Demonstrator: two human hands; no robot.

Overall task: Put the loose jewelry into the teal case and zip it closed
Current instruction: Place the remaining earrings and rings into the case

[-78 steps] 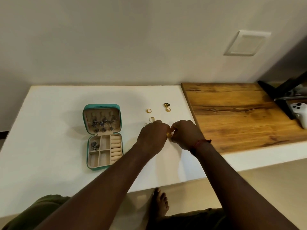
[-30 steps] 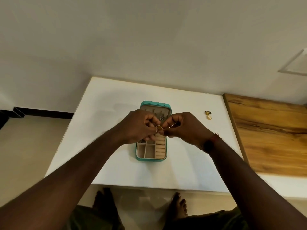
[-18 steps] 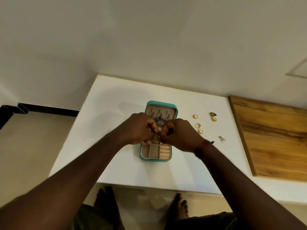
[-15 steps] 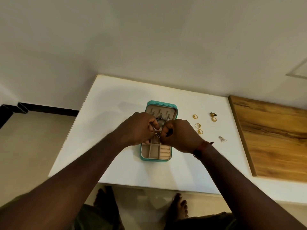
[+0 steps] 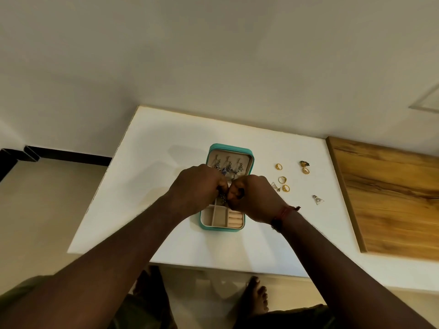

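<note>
The teal case (image 5: 252, 160) lies open on the white table (image 5: 152, 143), its lid holding hanging silver earrings (image 5: 228, 167). My left hand (image 5: 197, 186) and my right hand (image 5: 255, 198) meet over the case's middle, fingertips pinched together on a small dangling jewelry piece (image 5: 222, 198) just above the tan compartments (image 5: 218, 218). Loose on the table to the right of the case are gold rings (image 5: 282, 179), a dark flower-shaped piece (image 5: 304, 163) and two silver triangular pieces (image 5: 318, 199).
A wooden board (image 5: 389, 198) covers the table's right side. The wall runs along the table's far edge. My bare feet (image 5: 255, 298) stand on the floor below the near edge.
Both hands carried a small piece from the table right of the case to over the open case. In the last half second they sank slightly toward the compartments.
</note>
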